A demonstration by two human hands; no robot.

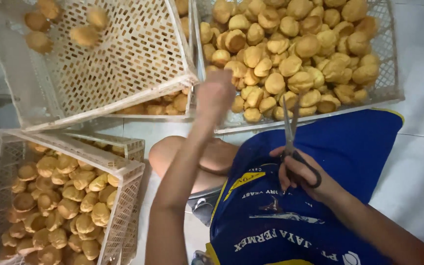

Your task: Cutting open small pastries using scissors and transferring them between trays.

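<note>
My right hand (304,175) rests on my blue apron (349,147) and grips a pair of black-handled scissors (289,128), blades pointing up towards the far crate. My left hand (215,95) is raised and motion-blurred at the near rim of the white lattice crate (391,73) piled with golden round pastry puffs (290,54). I cannot tell whether its fingers hold anything. To the upper left, a tilted white crate (138,59) holds a few blurred puffs (84,34) near its far side.
A third white crate (119,169) at the lower left is filled with several puffs (60,206). Another crate with puffs (165,104) lies under the tilted one. My bare knee (170,153) sits between the crates. White tiled floor (418,167) runs along the right.
</note>
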